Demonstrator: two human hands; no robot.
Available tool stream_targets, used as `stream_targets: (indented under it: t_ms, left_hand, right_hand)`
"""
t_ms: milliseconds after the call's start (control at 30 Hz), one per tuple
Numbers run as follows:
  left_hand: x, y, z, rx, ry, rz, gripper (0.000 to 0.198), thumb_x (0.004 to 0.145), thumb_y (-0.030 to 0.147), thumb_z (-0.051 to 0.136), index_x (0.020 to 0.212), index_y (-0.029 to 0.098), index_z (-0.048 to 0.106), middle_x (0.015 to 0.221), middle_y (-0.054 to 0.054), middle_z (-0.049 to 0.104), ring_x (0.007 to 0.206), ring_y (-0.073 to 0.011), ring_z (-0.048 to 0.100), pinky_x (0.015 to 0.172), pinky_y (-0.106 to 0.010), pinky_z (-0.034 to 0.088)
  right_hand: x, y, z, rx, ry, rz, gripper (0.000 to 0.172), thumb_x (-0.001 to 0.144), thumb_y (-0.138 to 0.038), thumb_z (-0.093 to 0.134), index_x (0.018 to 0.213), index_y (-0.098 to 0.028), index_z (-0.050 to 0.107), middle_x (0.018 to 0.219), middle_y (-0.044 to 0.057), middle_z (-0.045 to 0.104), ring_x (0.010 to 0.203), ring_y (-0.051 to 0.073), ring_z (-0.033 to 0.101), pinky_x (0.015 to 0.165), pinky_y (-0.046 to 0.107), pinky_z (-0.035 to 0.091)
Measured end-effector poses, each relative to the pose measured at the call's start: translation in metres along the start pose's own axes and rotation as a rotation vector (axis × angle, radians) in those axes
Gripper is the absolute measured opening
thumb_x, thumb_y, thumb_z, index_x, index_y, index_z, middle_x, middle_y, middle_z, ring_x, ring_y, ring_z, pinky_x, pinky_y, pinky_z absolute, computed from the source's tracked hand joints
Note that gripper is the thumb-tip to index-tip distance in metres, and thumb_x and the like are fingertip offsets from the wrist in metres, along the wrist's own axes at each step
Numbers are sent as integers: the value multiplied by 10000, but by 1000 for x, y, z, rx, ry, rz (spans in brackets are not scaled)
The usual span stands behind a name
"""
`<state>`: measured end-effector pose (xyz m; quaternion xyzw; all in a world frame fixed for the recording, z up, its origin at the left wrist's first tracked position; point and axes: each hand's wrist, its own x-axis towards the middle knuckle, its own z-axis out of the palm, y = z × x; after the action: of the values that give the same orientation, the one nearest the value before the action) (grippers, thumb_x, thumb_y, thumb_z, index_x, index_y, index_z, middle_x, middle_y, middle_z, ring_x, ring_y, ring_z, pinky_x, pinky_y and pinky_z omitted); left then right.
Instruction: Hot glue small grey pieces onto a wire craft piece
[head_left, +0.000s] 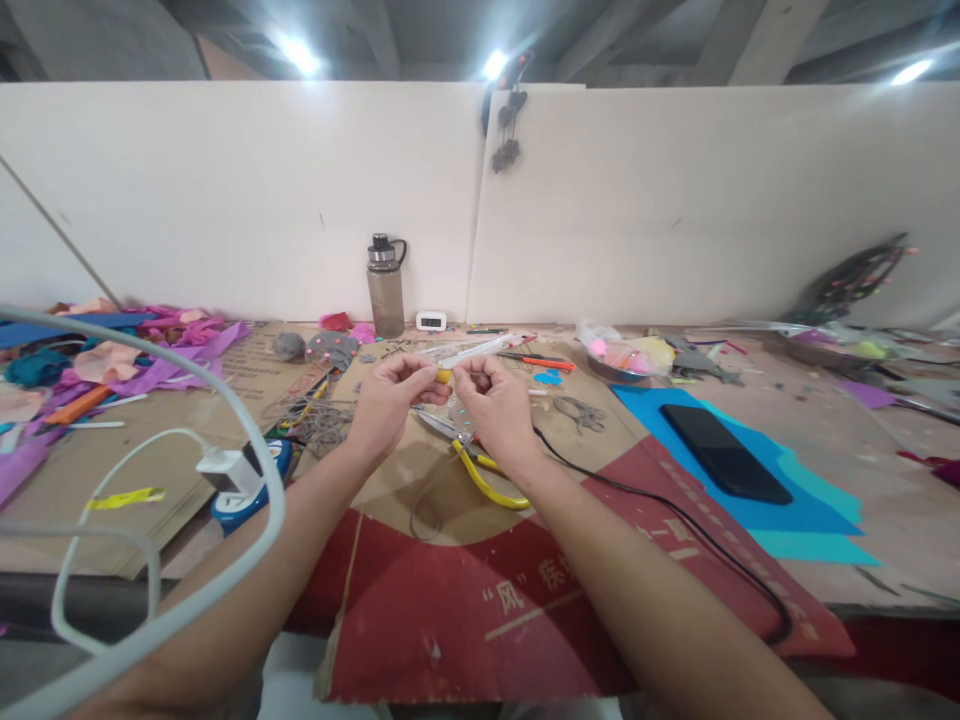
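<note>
Both hands meet above the cardboard in the middle of the table. My left hand pinches a small yellow piece between thumb and forefinger; its exact kind is too small to tell. Close against its right side, my right hand has thumb and fingertips pressed together, and what they hold is hidden. Just below the hands lie pliers with yellow handles, jaws pointing up and left. A tangle of grey wire or cord is beside my left hand.
A power strip with a white plug and looping cables stands left, near my forearm. A black phone rests on blue sheets at right. Behind are a bottle, a small clock and a dish of colourful bits.
</note>
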<state>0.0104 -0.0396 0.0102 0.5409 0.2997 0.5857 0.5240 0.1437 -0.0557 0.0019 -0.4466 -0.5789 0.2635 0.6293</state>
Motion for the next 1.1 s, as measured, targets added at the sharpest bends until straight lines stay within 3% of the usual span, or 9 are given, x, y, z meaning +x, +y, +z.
stream_targets:
  t_ms: [167, 300, 500, 700, 833, 967, 1100]
  left_hand:
    - [1, 4, -1, -35, -74, -102, 222, 761, 344, 670, 805, 128, 639, 677, -52, 699, 624, -162, 687, 618, -265, 554]
    - [0, 6, -1, 65, -95, -107, 286, 738, 344, 699, 918, 127, 655, 726, -57, 718, 631, -162, 691, 633, -271, 563]
    - [0, 5, 0, 239, -115, -59, 218, 726, 327, 711, 805, 130, 662, 681, -42, 710, 624, -149, 678, 642, -266, 565]
    - [2, 1, -3, 125, -156, -131, 230, 713, 328, 731, 784, 127, 645, 648, -33, 687, 581, -131, 657, 597, -238, 544]
    - [6, -3, -8, 46, -216, -255, 346, 765, 434, 671, 904, 117, 660, 752, -76, 703, 570, -140, 656, 516, -231, 516]
    - [11, -8, -15, 52, -162, -290, 450, 806, 533, 578, 986, 128, 658, 835, -97, 703, 598, -142, 651, 505, -240, 501]
    - [15, -14, -19, 136, -14, -164, 321, 761, 455, 657, 731, 138, 610, 646, -13, 605, 493, -68, 520, 451, -178, 395]
  right_hand:
    - [0, 6, -3, -7, -22, 4, 186, 787, -355, 554, 776, -173, 593, 618, -39, 488, 545, 91, 358, 506, 219, 300]
    - [0, 11, -7, -27, -25, -5, 186, 798, -359, 548, 785, -179, 595, 614, -38, 494, 542, 92, 362, 508, 222, 297]
    - [-3, 7, -10, -81, -35, -27, 160, 792, -331, 548, 772, -179, 595, 601, -47, 468, 526, 86, 327, 506, 223, 284]
    - [-5, 6, -12, -62, -60, -2, 178, 789, -350, 548, 770, -176, 583, 589, -46, 460, 528, 89, 338, 505, 225, 287]
    - [-2, 6, -17, -10, -46, 59, 188, 768, -360, 555, 744, -174, 562, 596, -43, 464, 528, 86, 348, 495, 226, 279]
    - [2, 5, -21, 32, -30, 152, 202, 740, -371, 565, 723, -170, 554, 588, -50, 434, 524, 80, 325, 486, 224, 252]
    - [6, 9, -23, 87, -23, 186, 225, 735, -395, 569, 714, -172, 550, 591, -55, 429, 519, 75, 305, 489, 226, 245]
